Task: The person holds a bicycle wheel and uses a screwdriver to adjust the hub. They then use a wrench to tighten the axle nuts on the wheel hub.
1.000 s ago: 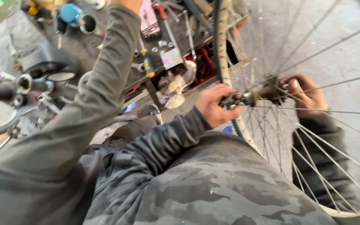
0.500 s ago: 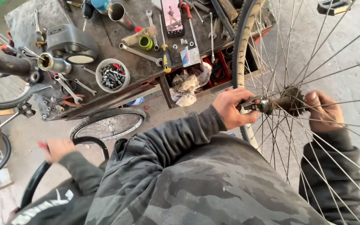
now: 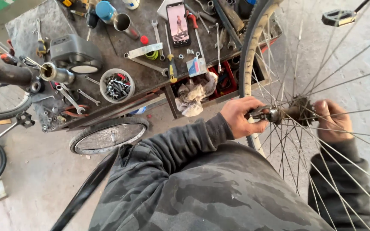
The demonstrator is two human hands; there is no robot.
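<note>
At the far left a bike frame juts in over the floor, and a small wheel leans under the workbench. On the bench, from the left: a grey box, a round tub of bolts, a blue-capped can, a metal cup, a small red cap, spanners and a phone lying face up with its screen lit. A small white-and-blue card lies near the bench edge, and a crumpled rag hangs just below it, beside a red crate.

The left hand is closed around the axle end on the near side of the big wheel, fingers curled tight (thumb on top). The hub sits between the two hands, spokes fanning out from it. The right hand reaches behind the spokes, its fingers bent and touching the far side of the hub; whether it truly grips anything there cannot be told. A pedal shows at the top right.
</note>
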